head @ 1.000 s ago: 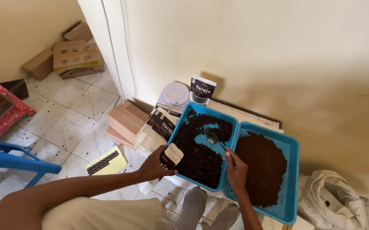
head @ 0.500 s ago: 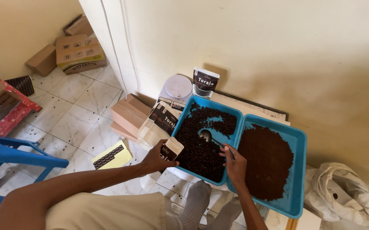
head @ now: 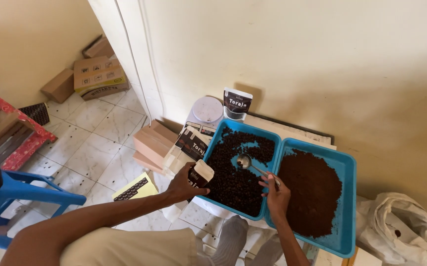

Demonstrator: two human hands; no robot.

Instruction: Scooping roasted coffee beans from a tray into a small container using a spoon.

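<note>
Looking down from the head view, two blue trays are seen side by side on the floor against the yellow wall. The left tray (head: 223,132) is filled with whole dark beans; the right tray (head: 347,197), touching it, carries a heap of fine brown grounds.

The left hand (head: 183,186) is closed around a small dark pouch (head: 198,177), held at the near left edge of the left tray. The pouch is kept roughly upright and tilted, its long axis rising to an open, pale-lined mouth turned toward the beans. It is judged light and soft-walled, easily crumpled or tipped, so it is best gripped by its sides below the mouth.

The right hand (head: 277,196), at the seam between the trays, is pinched shut on the handle of a metal spoon (head: 251,165). The spoon is judged stiff, light and smooth. Its long axis runs from the hand up and leftward, the bowl resting among the beans.

Beyond the left tray stand a sealed dark pouch (head: 236,102) and a round white scale (head: 206,110); cartons (head: 153,144) lie to its left, and a blue chair (head: 21,194) farther left.
</note>
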